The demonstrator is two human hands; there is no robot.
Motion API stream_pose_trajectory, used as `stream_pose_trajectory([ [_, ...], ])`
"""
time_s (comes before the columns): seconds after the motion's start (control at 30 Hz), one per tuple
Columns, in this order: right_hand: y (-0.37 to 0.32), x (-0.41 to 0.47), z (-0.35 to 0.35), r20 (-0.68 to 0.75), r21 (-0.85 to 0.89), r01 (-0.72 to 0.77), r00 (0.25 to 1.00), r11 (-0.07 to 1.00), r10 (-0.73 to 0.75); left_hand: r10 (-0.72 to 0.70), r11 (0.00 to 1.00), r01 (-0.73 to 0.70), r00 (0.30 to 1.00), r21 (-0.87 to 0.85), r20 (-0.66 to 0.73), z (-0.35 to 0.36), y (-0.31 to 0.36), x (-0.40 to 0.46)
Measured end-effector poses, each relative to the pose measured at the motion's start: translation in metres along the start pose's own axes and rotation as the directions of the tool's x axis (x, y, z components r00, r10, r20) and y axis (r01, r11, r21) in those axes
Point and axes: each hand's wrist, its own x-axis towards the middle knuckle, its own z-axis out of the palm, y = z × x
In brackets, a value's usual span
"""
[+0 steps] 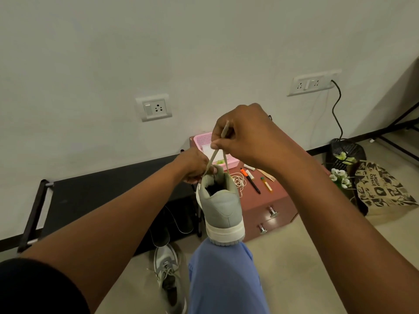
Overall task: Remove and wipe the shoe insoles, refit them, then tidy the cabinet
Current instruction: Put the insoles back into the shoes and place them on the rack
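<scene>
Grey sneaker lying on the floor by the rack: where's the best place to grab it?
Probably the heel collar of the floor sneaker, from above: it lies sole down with its opening up, and loose laces cover the front.

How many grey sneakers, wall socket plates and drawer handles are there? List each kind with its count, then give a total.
Grey sneakers: 2
Wall socket plates: 2
Drawer handles: 2
Total: 6
</scene>
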Motion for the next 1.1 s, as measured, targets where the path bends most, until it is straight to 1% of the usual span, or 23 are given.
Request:
stream_pose_trajectory([
  [0.1, 0.003, -0.002, 0.003, -0.039, 0.026, -0.002, 0.999, 1.000, 0.003, 0.065, 0.998, -0.066, 0.997, -0.005, -0.038, 0.003, -0.005, -0.001],
  [0.13, 0.005, -0.002, 0.006, -0.041, 0.094, -0.015, 0.999, 0.995, 0.019, 0.096, 0.995, -0.096, 0.994, 0.003, -0.053, 0.005, -0.008, -0.001],
  [0.17, 0.007, -0.001, 0.011, -0.030, 0.213, -0.044, 0.998, 0.976, 0.052, 0.130, 0.991, -0.129, 0.989, 0.019, -0.067, 0.007, -0.010, -0.002],
  [0.23, 0.016, 0.001, 0.027, 0.022, 0.457, -0.128, 0.991, 0.880, 0.133, 0.206, 0.978, -0.203, 0.975, 0.050, -0.087, 0.009, -0.012, -0.005],
  [0.27, 0.021, 0.001, 0.036, 0.043, 0.523, -0.165, 0.985, 0.836, 0.167, 0.220, 0.975, -0.216, 0.970, 0.053, -0.099, 0.010, -0.012, -0.006],
  [0.3, 0.028, 0.001, 0.045, 0.063, 0.541, -0.197, 0.979, 0.817, 0.194, 0.212, 0.977, -0.209, 0.970, 0.044, -0.120, 0.011, -0.011, -0.007],
  [0.4, 0.044, -0.005, 0.075, 0.189, 0.455, -0.314, 0.948, 0.833, 0.255, 0.181, 0.983, -0.185, 0.973, -0.011, -0.143, 0.012, -0.015, -0.006],
  [0.5, 0.052, -0.011, 0.098, 0.296, 0.242, -0.325, 0.922, 0.914, 0.250, 0.146, 0.982, -0.159, 0.982, -0.106, -0.120, 0.013, -0.017, -0.006],
  [0.53, 0.053, -0.010, 0.100, 0.327, 0.201, -0.328, 0.911, 0.923, 0.252, 0.131, 0.981, -0.146, 0.984, -0.131, -0.117, 0.013, -0.017, -0.006],
  [0.6, 0.050, -0.005, 0.098, 0.398, 0.146, -0.309, 0.888, 0.940, 0.230, 0.117, 0.979, -0.135, 0.985, -0.150, -0.123, 0.013, -0.018, -0.004],
  [0.67, 0.044, 0.000, 0.090, 0.468, 0.080, -0.248, 0.865, 0.965, 0.184, 0.107, 0.980, -0.123, 0.988, -0.154, -0.113, 0.012, -0.018, -0.002],
  [0.73, 0.038, 0.003, 0.083, 0.523, 0.015, -0.202, 0.836, 0.979, 0.165, 0.088, 0.985, -0.096, 0.994, -0.145, -0.064, 0.009, -0.019, 0.000],
  [0.8, 0.033, 0.005, 0.077, 0.552, 0.005, -0.184, 0.820, 0.983, 0.151, 0.061, 0.993, -0.064, 0.998, -0.097, -0.030, 0.005, -0.018, 0.000],
  [0.9, 0.028, 0.003, 0.067, 0.513, 0.053, -0.189, 0.848, 0.981, 0.135, 0.042, 0.997, -0.037, 0.997, 0.072, -0.067, 0.001, -0.011, 0.000],
  [0.97, 0.030, 0.001, 0.063, 0.418, 0.082, -0.206, 0.895, 0.975, 0.155, 0.040, 0.982, -0.020, 0.994, 0.186, -0.106, 0.001, -0.006, 0.001],
  [1.0, 0.032, 0.000, 0.063, 0.359, 0.080, -0.221, 0.916, 0.972, 0.179, 0.038, 0.977, -0.011, 0.992, 0.212, -0.124, 0.002, -0.004, 0.002],
  [1.07, 0.040, -0.002, 0.064, 0.277, 0.017, -0.268, 0.927, 0.963, 0.253, 0.040, 0.974, -0.005, 0.988, 0.225, -0.152, 0.003, 0.001, 0.001],
  [1.1, 0.044, -0.004, 0.064, 0.270, -0.058, -0.289, 0.917, 0.956, 0.293, 0.057, 0.969, -0.015, 0.984, 0.246, -0.168, 0.003, 0.002, 0.001],
])
